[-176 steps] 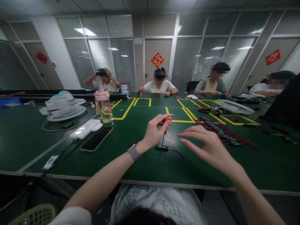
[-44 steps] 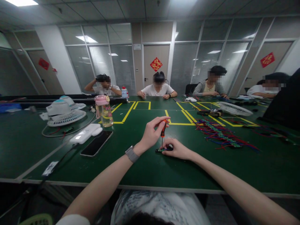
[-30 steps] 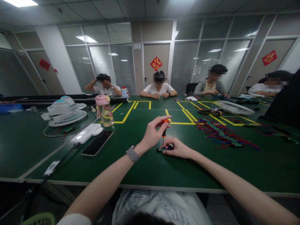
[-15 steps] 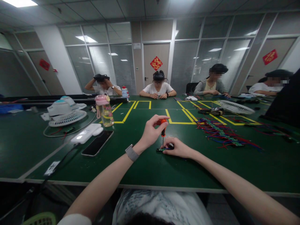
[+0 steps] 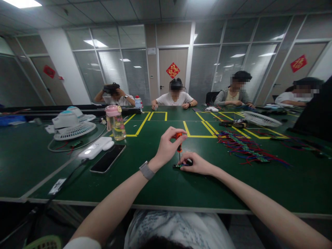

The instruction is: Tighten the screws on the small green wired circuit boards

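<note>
My left hand [image 5: 167, 147] pinches the orange-and-black handle of a small screwdriver [image 5: 178, 145] held upright, tip down on a small green circuit board [image 5: 177, 166] lying on the green table [image 5: 166, 186]. My right hand [image 5: 197, 163] rests on the table just right of the board, fingers curled and pressing on its right end. A grey watch [image 5: 146, 170] is on my left wrist. Most of the board is hidden under my fingers.
A phone [image 5: 108, 158], white power bank [image 5: 94, 147], pink-lidded bottle [image 5: 115, 122] and small fans [image 5: 71, 125] lie to the left. A heap of coloured wires [image 5: 242, 147] lies to the right. Several people sit along the far edge.
My right hand came down from hovering and settled on the board. Since then my left fingers shift slightly round the screwdriver handle; the tool stays upright on the board.
</note>
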Motion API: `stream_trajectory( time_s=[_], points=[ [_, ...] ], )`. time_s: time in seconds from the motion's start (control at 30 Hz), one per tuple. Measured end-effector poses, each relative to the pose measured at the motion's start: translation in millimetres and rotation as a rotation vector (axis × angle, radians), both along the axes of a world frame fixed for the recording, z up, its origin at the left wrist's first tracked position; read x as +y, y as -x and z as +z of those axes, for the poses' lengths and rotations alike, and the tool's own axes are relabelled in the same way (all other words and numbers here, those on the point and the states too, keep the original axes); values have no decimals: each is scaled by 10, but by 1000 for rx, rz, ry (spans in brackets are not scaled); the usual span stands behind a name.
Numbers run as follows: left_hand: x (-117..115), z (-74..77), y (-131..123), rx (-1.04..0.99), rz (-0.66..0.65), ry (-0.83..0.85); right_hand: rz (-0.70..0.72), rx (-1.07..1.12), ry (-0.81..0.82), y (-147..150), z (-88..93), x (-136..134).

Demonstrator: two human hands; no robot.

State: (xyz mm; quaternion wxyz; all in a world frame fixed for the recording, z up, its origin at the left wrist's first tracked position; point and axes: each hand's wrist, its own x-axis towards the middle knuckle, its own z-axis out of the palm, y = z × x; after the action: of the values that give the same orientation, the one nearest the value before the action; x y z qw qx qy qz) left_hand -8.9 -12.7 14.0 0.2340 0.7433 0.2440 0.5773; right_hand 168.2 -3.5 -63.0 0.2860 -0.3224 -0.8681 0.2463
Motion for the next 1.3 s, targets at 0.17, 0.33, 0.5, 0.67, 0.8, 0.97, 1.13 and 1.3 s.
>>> stream_trajectory(
  time_s=[0.17,0.33,0.5,0.67,0.8,0.97,1.13,1.3],
  points=[
    [-21,1,-9,35,-131,13,10,13,25,3,6,11],
    [-20,-19,-14,21,-28,-21,22,40,16,-4,-22,27],
    [-13,-25,-21,29,-65,-16,17,35,5,2,-24,19],
    [10,-28,-36,-39,-137,93,-2,24,-5,1,-42,22],
    [17,-55,-30,-7,35,-17,-9,38,0,1,-45,15],
    [34,-71,-38,-23,-58,26,-27,42,7,15,-14,-7],
    [53,-59,-26,-22,-8,18,-22,32,0,16,-1,-15],
    [62,-69,-30,-32,11,27,-24,16,-9,13,8,-14]
  ],
)
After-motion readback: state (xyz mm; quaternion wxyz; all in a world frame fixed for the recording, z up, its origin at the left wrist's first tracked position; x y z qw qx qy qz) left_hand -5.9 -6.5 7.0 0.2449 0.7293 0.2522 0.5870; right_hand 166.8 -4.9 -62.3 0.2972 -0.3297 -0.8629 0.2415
